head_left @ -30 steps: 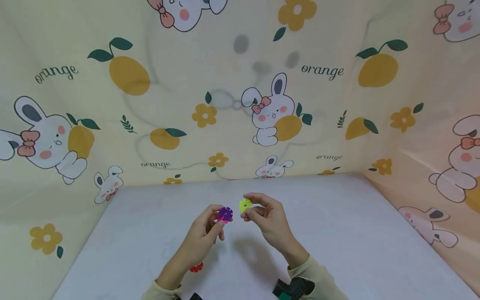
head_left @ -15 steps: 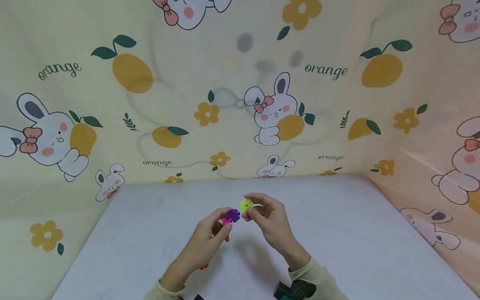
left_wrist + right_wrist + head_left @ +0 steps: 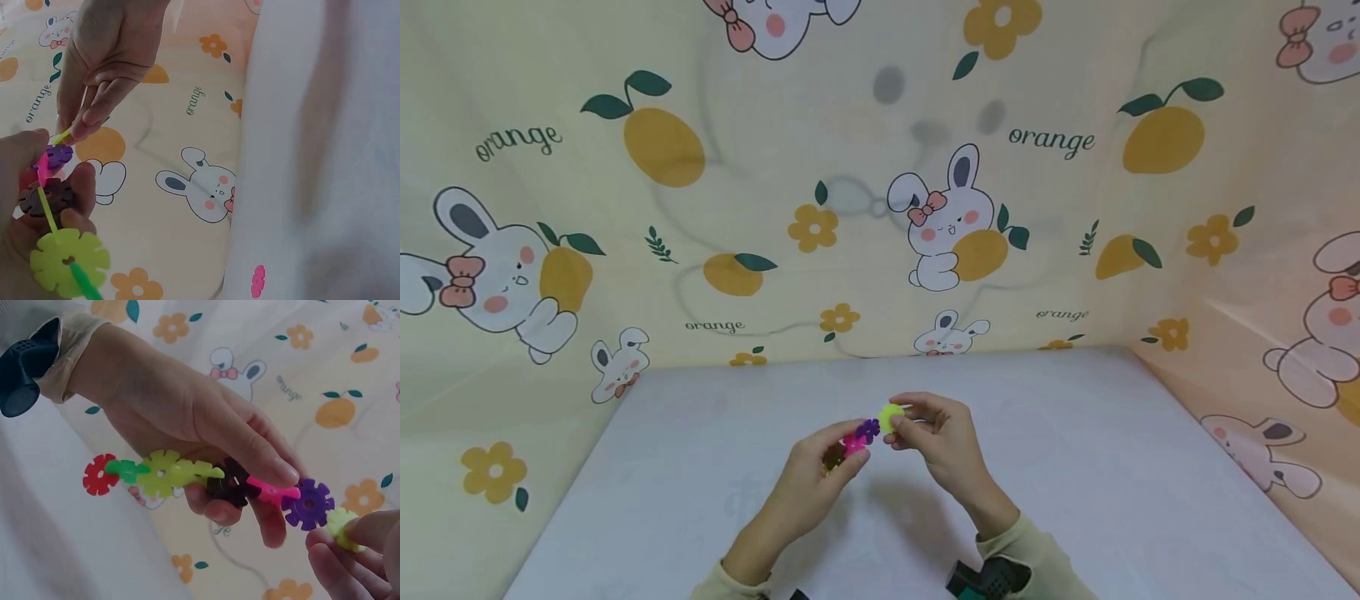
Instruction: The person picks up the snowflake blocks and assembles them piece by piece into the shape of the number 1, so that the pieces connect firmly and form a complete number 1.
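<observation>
My left hand [image 3: 805, 483] pinches a chain of notched plastic snowflake discs near its pink disc [image 3: 273, 489]. The purple disc [image 3: 309, 504] forms the chain's free end, beside the fingertips. Behind the pink one come a dark brown disc [image 3: 234, 482], yellow-green discs [image 3: 70, 262], a green disc [image 3: 128, 471] and a red disc [image 3: 100, 475]. My right hand [image 3: 946, 442] pinches a separate yellow disc [image 3: 343, 529] between thumb and fingers. Its edge meets the purple disc's rim; whether their notches interlock I cannot tell. Both hands are raised above the table.
A white table [image 3: 1075, 467] lies below, bounded by a printed cloth backdrop [image 3: 850, 125] with rabbits and oranges. One loose pink notched disc [image 3: 258, 281] lies on the white surface in the left wrist view. A dark wrist device [image 3: 988, 577] sits at the right sleeve.
The left hand has moved right and turned the chain, bringing the purple disc from apart to against the yellow disc. The red disc seen below the left wrist is now hidden in the head view.
</observation>
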A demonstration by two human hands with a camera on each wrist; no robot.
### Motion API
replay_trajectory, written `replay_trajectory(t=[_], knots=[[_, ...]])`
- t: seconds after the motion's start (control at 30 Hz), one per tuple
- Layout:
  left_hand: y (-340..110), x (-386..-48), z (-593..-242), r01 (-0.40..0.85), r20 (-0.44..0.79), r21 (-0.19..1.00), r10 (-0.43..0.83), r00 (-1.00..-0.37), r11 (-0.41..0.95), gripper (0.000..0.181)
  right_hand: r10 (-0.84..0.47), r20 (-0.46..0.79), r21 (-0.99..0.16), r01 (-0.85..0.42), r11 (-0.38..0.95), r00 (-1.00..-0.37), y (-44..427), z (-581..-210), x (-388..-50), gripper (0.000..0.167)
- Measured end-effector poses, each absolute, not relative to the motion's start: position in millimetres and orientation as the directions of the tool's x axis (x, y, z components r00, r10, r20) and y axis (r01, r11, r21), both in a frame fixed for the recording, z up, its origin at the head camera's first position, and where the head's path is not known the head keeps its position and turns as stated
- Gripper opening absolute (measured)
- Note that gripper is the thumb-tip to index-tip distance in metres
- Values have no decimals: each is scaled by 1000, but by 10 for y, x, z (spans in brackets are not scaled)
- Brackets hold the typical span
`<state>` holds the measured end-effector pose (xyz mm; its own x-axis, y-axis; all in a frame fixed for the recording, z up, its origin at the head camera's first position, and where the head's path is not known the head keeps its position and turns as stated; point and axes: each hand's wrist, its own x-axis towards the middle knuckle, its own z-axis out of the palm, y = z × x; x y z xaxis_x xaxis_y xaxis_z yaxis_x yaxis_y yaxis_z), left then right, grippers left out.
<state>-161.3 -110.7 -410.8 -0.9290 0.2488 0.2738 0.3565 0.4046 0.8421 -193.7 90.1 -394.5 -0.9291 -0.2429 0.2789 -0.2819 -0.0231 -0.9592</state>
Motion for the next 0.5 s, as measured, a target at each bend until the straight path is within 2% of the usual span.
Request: replay_trajectory(t=[0.3, 0.5], knots=[[-1133, -1624, -4151, 416, 334, 837, 271, -903, 356, 35, -262, 269, -946, -304, 107, -927, 922, -3973, -1957, 20], [-1127, -1609, -4136, 429, 357, 817, 245, -901, 386, 30, -266, 291, -925, -342, 168, -919, 940, -3969, -1959, 17]])
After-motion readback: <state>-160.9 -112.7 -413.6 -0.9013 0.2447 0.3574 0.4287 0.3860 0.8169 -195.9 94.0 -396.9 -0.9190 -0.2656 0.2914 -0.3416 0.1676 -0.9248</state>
